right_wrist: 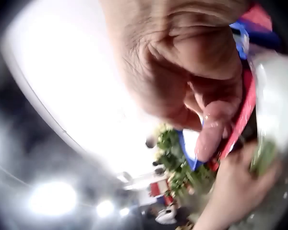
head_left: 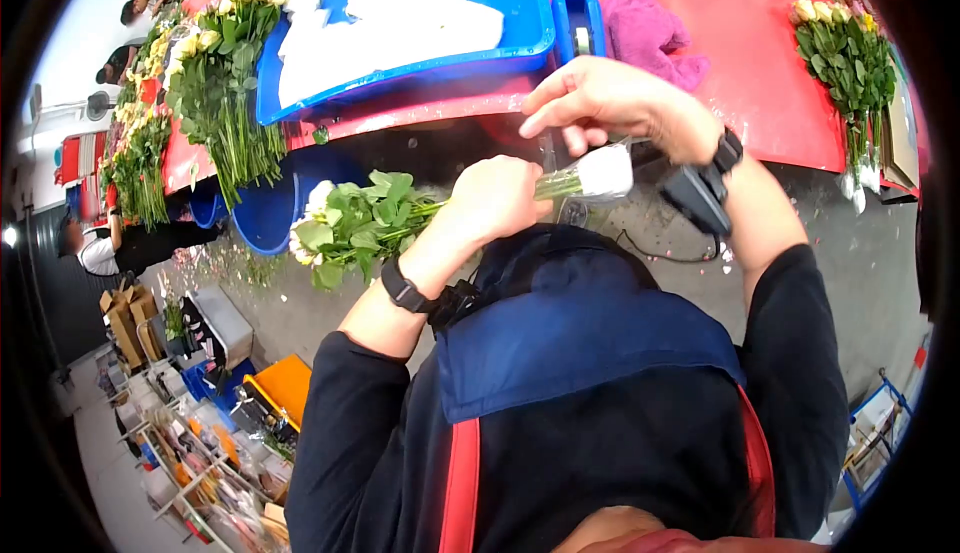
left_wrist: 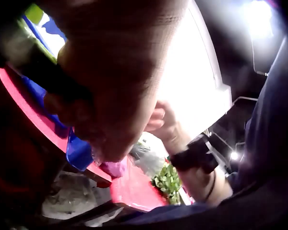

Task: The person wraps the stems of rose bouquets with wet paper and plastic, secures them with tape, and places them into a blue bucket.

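My left hand (head_left: 496, 198) grips the stems of a bunch of pale roses (head_left: 365, 221) in front of my body, the leafy heads pointing left. At the right end, the stem tips are covered by a white wrapping under clear plastic (head_left: 603, 172). My right hand (head_left: 612, 101) hovers just above that wrapped end, fingers spread and loosely bent, with nothing visible in its grasp. The right wrist view shows the bent fingers of this hand (right_wrist: 213, 127) close to the white wrapping (right_wrist: 276, 96). Much of the bunch is hidden in the left wrist view.
A blue tub (head_left: 540, 13) of white sheets stands on the red table (head_left: 760, 83). Beside it are a blue tape dispenser (head_left: 578, 25) and a magenta cloth (head_left: 648, 31). Rose bunches lie at the left (head_left: 215, 83) and right (head_left: 845, 68). Blue buckets (head_left: 265, 215) stand below the table edge.
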`<state>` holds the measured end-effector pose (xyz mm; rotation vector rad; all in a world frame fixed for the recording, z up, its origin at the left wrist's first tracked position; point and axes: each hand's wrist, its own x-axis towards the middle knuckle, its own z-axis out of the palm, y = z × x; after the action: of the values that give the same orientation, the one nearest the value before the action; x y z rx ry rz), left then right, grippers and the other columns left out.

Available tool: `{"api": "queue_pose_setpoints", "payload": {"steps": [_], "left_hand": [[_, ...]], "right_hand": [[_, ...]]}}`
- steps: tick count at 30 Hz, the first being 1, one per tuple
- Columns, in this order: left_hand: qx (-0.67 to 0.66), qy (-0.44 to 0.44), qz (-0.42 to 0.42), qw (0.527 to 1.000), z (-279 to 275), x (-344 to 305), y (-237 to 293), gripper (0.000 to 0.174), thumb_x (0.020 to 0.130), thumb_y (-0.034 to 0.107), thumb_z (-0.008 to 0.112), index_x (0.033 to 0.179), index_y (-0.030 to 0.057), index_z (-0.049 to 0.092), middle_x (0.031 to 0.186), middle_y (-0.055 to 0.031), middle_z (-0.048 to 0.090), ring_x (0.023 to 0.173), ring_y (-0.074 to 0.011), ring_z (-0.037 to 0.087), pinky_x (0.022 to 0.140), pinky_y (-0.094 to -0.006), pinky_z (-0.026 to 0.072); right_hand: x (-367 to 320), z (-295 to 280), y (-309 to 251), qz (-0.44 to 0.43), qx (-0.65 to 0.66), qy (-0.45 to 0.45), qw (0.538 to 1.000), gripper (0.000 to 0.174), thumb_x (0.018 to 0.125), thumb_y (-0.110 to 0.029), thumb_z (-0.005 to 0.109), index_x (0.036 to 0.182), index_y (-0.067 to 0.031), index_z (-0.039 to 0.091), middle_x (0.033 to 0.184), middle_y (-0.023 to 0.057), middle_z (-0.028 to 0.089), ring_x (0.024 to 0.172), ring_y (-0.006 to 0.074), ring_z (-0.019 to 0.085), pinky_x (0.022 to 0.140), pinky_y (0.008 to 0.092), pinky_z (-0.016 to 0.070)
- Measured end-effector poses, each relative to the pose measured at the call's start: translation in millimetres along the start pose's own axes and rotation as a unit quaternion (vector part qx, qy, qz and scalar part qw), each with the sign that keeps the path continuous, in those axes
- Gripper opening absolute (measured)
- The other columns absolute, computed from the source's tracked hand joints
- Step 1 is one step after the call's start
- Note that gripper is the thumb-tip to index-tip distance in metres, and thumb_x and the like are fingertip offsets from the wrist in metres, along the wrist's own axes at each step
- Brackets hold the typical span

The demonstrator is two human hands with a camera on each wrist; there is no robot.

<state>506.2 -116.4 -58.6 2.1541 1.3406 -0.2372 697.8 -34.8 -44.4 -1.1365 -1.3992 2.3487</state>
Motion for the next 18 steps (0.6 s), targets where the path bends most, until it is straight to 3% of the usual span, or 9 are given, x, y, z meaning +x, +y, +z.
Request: {"api": "queue_pose_setpoints", "payload": {"steps": [5, 6, 8, 10, 12, 15, 16, 17, 18], "left_hand": [[-0.209, -0.047, -0.033, 0.976, -25.1, -7.7, -6.7, 0.025, 0.072, 0.023, 0.067, 0.074, -0.002, 0.063, 0.065, -0.0189, 0.063, 0.061, -0.0341, 0.061, 0.062, -0.0406, 0.0483], [-0.244, -0.051, -0.046, 0.967, -28.4, -7.5, -7.4, 0.026, 0.072, 0.023, 0.066, 0.074, -0.0026, 0.062, 0.064, -0.0191, 0.062, 0.06, -0.034, 0.061, 0.062, -0.0405, 0.0482], [-0.174, 0.018, -0.075, 0.982, -27.7, -3.8, -6.1, 0.026, 0.075, 0.024, 0.065, 0.076, -0.0022, 0.063, 0.069, -0.0222, 0.064, 0.066, -0.0372, 0.064, 0.063, -0.0426, 0.0499], [-0.053, 0.117, -0.107, 0.986, -14.8, 8.7, -5.9, 0.027, 0.077, 0.025, 0.065, 0.079, -0.0013, 0.063, 0.073, -0.0224, 0.066, 0.07, -0.0387, 0.065, 0.065, -0.0439, 0.0514], [0.077, 0.116, -0.114, 0.984, -2.8, 19.1, 6.5, 0.027, 0.077, 0.027, 0.066, 0.085, 0.0014, 0.059, 0.073, -0.02, 0.066, 0.072, -0.0356, 0.067, 0.065, -0.0454, 0.0539], [0.151, 0.163, -0.013, 0.975, -4.1, 40.5, 18.8, 0.025, 0.076, 0.027, 0.067, 0.081, 0.0039, 0.059, 0.068, -0.0152, 0.066, 0.062, -0.0297, 0.068, 0.055, -0.041, 0.0537], [0.158, 0.133, 0.026, 0.978, -11.1, 46.4, 31.5, 0.02, 0.078, 0.025, 0.064, 0.077, 0.0058, 0.06, 0.064, -0.0126, 0.065, 0.06, -0.0282, 0.068, 0.052, -0.0392, 0.0534], [0.18, 0.129, 0.053, 0.974, -11.7, 55.2, 48.4, 0.017, 0.079, 0.023, 0.062, 0.076, 0.0067, 0.06, 0.063, -0.0116, 0.065, 0.059, -0.0262, 0.068, 0.052, -0.0382, 0.0534], [0.204, 0.123, 0.077, 0.968, -12.7, 63.0, 62.5, 0.014, 0.079, 0.021, 0.061, 0.074, 0.0075, 0.06, 0.062, -0.0106, 0.064, 0.059, -0.0241, 0.068, 0.052, -0.0371, 0.0533]], "right_hand": [[9.7, -19.1, 48.8, -0.122, -0.234, -0.065, 0.962, 0.026, 0.081, -0.011, 0.068, 0.104, -0.0011, 0.069, 0.102, 0.0087, 0.07, 0.083, 0.0171, 0.066, 0.078, 0.0325, 0.0527], [2.3, -8.8, 55.7, -0.26, -0.233, -0.048, 0.936, 0.021, 0.083, -0.016, 0.069, 0.097, -0.0012, 0.07, 0.092, 0.0047, 0.071, 0.084, 0.0166, 0.065, 0.078, 0.033, 0.0524], [-0.2, 27.9, 91.3, -0.329, -0.112, 0.197, 0.917, 0.019, 0.086, -0.02, 0.068, 0.09, -0.0016, 0.07, 0.08, 0.0021, 0.068, 0.07, 0.013, 0.062, 0.065, 0.0287, 0.0509], [-10.2, 39.9, 93.2, -0.104, 0.085, 0.055, 0.989, 0.02, 0.09, -0.021, 0.065, 0.088, -0.0011, 0.069, 0.075, 0.0014, 0.065, 0.056, 0.0074, 0.053, 0.052, 0.0227, 0.0432], [-20.2, 50.8, 77.4, -0.063, 0.192, 0.129, 0.971, 0.019, 0.092, -0.016, 0.061, 0.09, 0.0017, 0.068, 0.076, 0.002, 0.064, 0.054, 0.0052, 0.05, 0.049, 0.0201, 0.0389], [-47.8, 46.6, 70.3, -0.201, 0.147, 0.178, 0.952, 0.032, 0.089, -0.014, 0.065, 0.116, 0.0029, 0.061, 0.095, 0.007, 0.067, 0.068, 0.0114, 0.061, 0.058, 0.0231, 0.0475], [-59.0, 42.1, 71.1, -0.28, 0.072, 0.252, 0.923, 0.038, 0.086, -0.015, 0.067, 0.117, 0.0035, 0.058, 0.096, 0.0082, 0.067, 0.071, 0.0158, 0.064, 0.059, 0.0262, 0.0494], [-74.5, 22.9, 64.3, -0.376, -0.319, 0.383, 0.782, 0.048, 0.077, -0.011, 0.069, 0.121, 0.0033, 0.054, 0.1, 0.0149, 0.066, 0.08, 0.0277, 0.066, 0.068, 0.0364, 0.0521], [-90.9, 12.7, 55.0, -0.372, -0.492, 0.425, 0.662, 0.049, 0.07, -0.012, 0.069, 0.114, 0.0015, 0.056, 0.101, 0.018, 0.065, 0.086, 0.0341, 0.065, 0.075, 0.0439, 0.0508]]}}
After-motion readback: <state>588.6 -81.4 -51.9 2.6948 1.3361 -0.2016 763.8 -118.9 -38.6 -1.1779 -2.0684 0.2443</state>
